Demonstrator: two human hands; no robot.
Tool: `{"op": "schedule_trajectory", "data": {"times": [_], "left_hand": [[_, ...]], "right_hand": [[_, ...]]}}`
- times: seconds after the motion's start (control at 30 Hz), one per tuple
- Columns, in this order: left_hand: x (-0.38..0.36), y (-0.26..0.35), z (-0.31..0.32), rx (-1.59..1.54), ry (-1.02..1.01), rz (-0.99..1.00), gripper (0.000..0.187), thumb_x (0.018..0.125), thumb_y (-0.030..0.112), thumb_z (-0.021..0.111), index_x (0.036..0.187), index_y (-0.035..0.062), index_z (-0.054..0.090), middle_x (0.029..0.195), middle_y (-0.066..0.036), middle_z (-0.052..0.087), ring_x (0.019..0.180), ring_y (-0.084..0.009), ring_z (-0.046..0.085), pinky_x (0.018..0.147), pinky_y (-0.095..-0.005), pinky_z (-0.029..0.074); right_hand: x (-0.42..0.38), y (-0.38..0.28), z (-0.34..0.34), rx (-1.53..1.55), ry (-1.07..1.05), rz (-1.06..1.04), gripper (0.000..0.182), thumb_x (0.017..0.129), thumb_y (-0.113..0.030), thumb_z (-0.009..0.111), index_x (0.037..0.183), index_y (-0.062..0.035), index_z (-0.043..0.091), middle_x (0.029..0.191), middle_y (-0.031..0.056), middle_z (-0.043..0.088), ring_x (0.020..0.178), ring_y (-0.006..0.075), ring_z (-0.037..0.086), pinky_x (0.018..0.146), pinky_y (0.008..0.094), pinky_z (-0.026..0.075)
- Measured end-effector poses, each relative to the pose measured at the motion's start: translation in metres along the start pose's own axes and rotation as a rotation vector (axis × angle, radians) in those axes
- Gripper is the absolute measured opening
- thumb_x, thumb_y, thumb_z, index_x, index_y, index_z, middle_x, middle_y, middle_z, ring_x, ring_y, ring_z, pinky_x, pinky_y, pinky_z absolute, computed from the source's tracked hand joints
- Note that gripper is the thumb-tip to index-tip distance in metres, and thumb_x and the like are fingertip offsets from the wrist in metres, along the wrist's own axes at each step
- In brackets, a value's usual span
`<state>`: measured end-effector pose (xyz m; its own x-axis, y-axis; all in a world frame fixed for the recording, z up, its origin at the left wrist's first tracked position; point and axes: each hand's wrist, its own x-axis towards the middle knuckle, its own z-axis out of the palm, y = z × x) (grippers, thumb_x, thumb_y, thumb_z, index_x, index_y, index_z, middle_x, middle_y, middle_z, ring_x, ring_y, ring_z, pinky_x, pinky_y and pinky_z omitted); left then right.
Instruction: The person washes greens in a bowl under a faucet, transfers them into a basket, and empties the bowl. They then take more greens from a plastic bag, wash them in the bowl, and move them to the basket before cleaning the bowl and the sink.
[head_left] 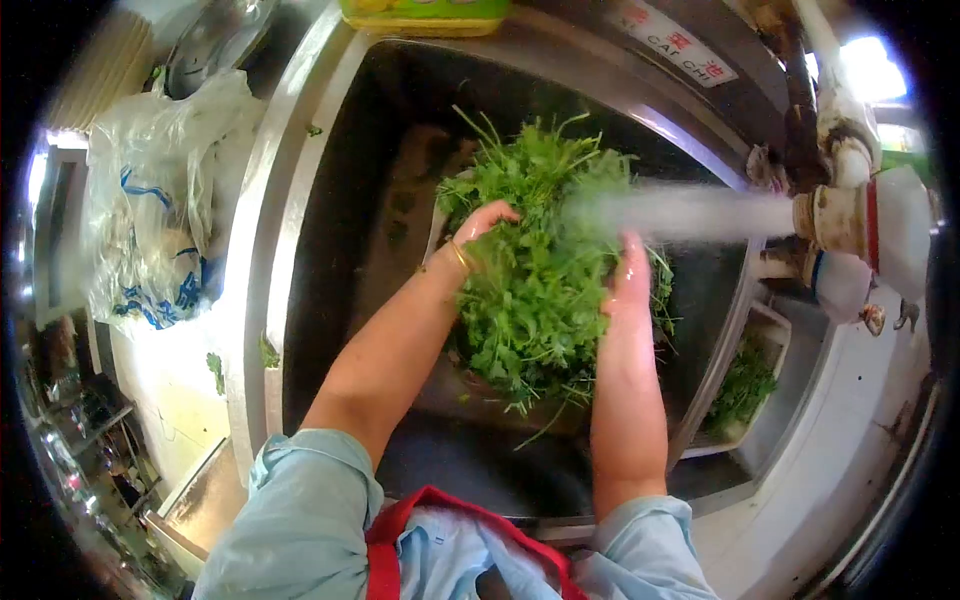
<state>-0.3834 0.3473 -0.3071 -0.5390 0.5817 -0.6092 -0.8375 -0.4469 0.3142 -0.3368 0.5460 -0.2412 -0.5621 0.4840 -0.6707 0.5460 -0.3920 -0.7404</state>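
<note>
A big bunch of leafy green herbs, which looks like cilantro (540,310), fills the middle of the metal sink (330,250). On its left side my left hand (485,222) is sunk among the leaves, fingers curled into them. My right hand (628,275) presses the bunch from the right, its fingers partly hidden by leaves and spray. Between the hands, a strong stream of water (700,212) from the tap (830,222) strikes the top of the herbs. Loose stems hang below the bunch.
Left of the sink lies a clear plastic bag (160,210) with blue print. On the right, a white basket (778,335) holds more greens (742,388). A second tap (835,285) sits below the running one. A yellow-green container (425,15) stands at the far rim.
</note>
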Motion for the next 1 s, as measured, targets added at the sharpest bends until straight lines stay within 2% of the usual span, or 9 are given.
{"op": "schedule_trajectory", "data": {"times": [0.2,0.27,0.37,0.47,0.57,0.67,0.77,0.83,1.0], "left_hand": [[0.012,0.006,-0.020,-0.243,-0.245,-0.083,0.031,0.075,0.024,0.054,0.097,0.0043,0.063,0.093,-0.011,0.066,0.082,-0.0244,0.064,0.076,-0.0391,0.053],[0.002,0.008,-0.002,-0.152,-0.071,0.009,0.027,0.078,0.021,0.053,0.096,0.0032,0.061,0.089,-0.010,0.066,0.079,-0.0250,0.065,0.076,-0.0426,0.054],[0.006,0.005,0.002,-0.231,-0.254,-0.107,0.025,0.077,0.018,0.056,0.097,0.0039,0.061,0.088,-0.010,0.065,0.076,-0.0227,0.065,0.071,-0.0383,0.056],[-0.007,0.003,0.041,0.027,-0.079,-0.033,0.028,0.079,0.023,0.057,0.097,0.0033,0.061,0.088,-0.012,0.065,0.080,-0.0217,0.065,0.074,-0.0354,0.054],[-0.013,-0.002,0.095,1.038,0.180,0.075,0.050,0.081,0.044,0.058,0.114,0.0065,0.059,0.106,-0.015,0.063,0.102,-0.0267,0.059,0.087,-0.0394,0.047],[-0.002,-0.026,0.110,1.271,0.165,0.593,0.061,0.077,0.056,0.054,0.110,0.0051,0.062,0.105,-0.022,0.062,0.102,-0.0315,0.059,0.093,-0.0438,0.042],[-0.019,-0.017,0.115,1.303,0.108,0.678,0.067,0.079,0.066,0.044,0.114,0.0111,0.063,0.112,-0.024,0.059,0.115,-0.0357,0.050,0.107,-0.0486,0.024],[-0.027,-0.029,0.120,1.512,0.174,0.916,0.060,0.084,0.059,0.044,0.116,0.0102,0.060,0.117,-0.021,0.057,0.114,-0.0371,0.050,0.104,-0.0456,0.029],[-0.036,0.002,0.124,1.237,-0.283,0.437,0.044,0.090,0.038,0.052,0.120,0.0068,0.057,0.123,-0.015,0.057,0.111,-0.0268,0.053,0.099,-0.0377,0.037]], "right_hand": [[-0.041,-0.027,0.008,0.356,-0.297,0.129,0.053,0.086,-0.042,0.053,0.126,-0.0076,0.050,0.120,0.0125,0.055,0.106,0.0301,0.055,0.090,0.0472,0.045],[-0.012,-0.004,-0.008,0.529,-0.486,0.107,0.053,0.088,-0.046,0.051,0.127,-0.0097,0.050,0.122,0.0119,0.053,0.108,0.0290,0.053,0.091,0.0463,0.043],[-0.023,-0.005,0.000,0.450,-0.415,0.097,0.060,0.090,-0.048,0.048,0.133,-0.0073,0.043,0.128,0.0136,0.050,0.114,0.0302,0.050,0.096,0.0458,0.042],[-0.024,-0.001,-0.002,0.456,-0.569,0.023,0.071,0.088,-0.056,0.047,0.138,-0.0075,0.036,0.136,0.0137,0.044,0.122,0.0297,0.044,0.102,0.0447,0.038],[-0.015,0.003,-0.013,0.492,-0.636,-0.116,0.075,0.086,-0.059,0.048,0.139,-0.0078,0.034,0.137,0.0129,0.041,0.124,0.0294,0.042,0.102,0.0447,0.037],[-0.006,0.006,-0.019,0.531,-0.706,-0.257,0.079,0.083,-0.062,0.050,0.139,-0.0080,0.033,0.139,0.0121,0.039,0.125,0.0292,0.041,0.103,0.0447,0.036],[-0.002,0.004,-0.015,0.561,-0.812,-0.274,0.074,0.082,-0.055,0.055,0.137,-0.0084,0.036,0.136,0.0120,0.042,0.122,0.0294,0.044,0.101,0.0447,0.038],[-0.005,0.003,-0.010,0.533,-0.788,-0.241,0.073,0.082,-0.054,0.055,0.137,-0.0084,0.037,0.136,0.0119,0.043,0.121,0.0292,0.045,0.101,0.0445,0.039],[-0.015,0.005,-0.007,0.468,-0.730,-0.187,0.071,0.082,-0.053,0.056,0.135,-0.0085,0.039,0.134,0.0117,0.044,0.119,0.0287,0.046,0.101,0.0440,0.039]]}}
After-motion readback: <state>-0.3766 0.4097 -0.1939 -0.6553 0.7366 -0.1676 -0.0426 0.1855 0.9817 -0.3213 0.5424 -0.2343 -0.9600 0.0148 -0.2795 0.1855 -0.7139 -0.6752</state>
